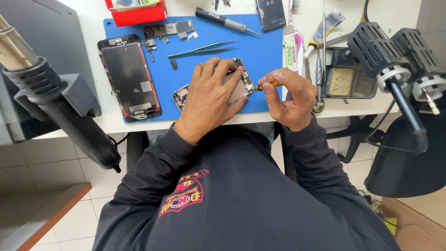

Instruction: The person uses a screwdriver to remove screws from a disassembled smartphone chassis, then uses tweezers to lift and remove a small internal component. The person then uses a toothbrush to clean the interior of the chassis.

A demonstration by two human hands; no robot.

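head view: one camera, worn up high, tilting steeply down | faces forward over the person's chest to the tabletop [371, 14] | close in, blue mat [260, 51] at top centre | floor tiles [79, 218] showing below left

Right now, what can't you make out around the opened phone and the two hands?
Head view only:
- Opened phone: mostly hidden under the left hand.
- Screwdriver: its handle is buried in the right hand; the tip is too small to see.
- Red tray: cut off by the top edge.
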